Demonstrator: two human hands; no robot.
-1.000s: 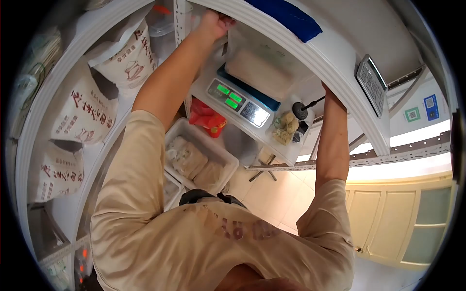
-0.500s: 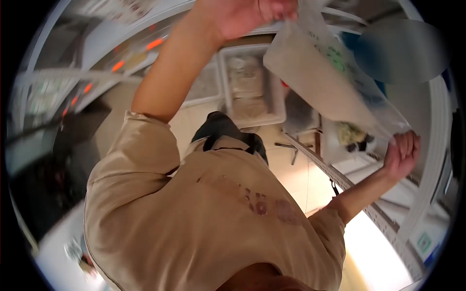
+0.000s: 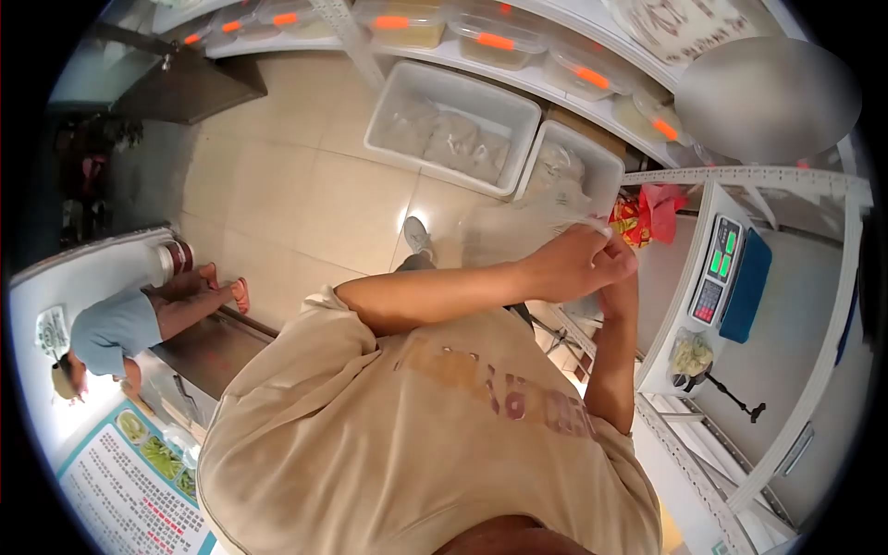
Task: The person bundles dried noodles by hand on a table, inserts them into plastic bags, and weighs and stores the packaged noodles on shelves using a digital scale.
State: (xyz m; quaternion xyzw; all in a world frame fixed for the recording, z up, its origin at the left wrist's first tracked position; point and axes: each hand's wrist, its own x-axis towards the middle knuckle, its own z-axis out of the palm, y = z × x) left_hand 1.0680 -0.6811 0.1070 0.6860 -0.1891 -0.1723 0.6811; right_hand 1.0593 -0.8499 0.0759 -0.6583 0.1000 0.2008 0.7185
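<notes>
Both of my hands meet right of the middle, in front of my chest. My left hand (image 3: 578, 262) is closed on the gathered top of a clear plastic bag (image 3: 518, 227), which hangs over the floor beside the white bins. Behind it, my right hand (image 3: 618, 289) is mostly hidden, and its fingers cannot be made out. On the shelf to the right lies a scale (image 3: 717, 268) with green digits and a blue plate. Near it sits a small bag of pale pieces (image 3: 692, 354).
Two white bins (image 3: 444, 125) (image 3: 578, 153) with bagged goods stand on the floor. Lidded boxes (image 3: 495, 42) with orange clips line the shelf. A red bag (image 3: 647, 215) lies by the rack. At the left, another person (image 3: 116, 328) bends near a counter.
The plastic bag has gone from the scale, was held stretched between both hands, and now hangs low with its top gathered. My hands have come together, and the view has turned toward the floor bins.
</notes>
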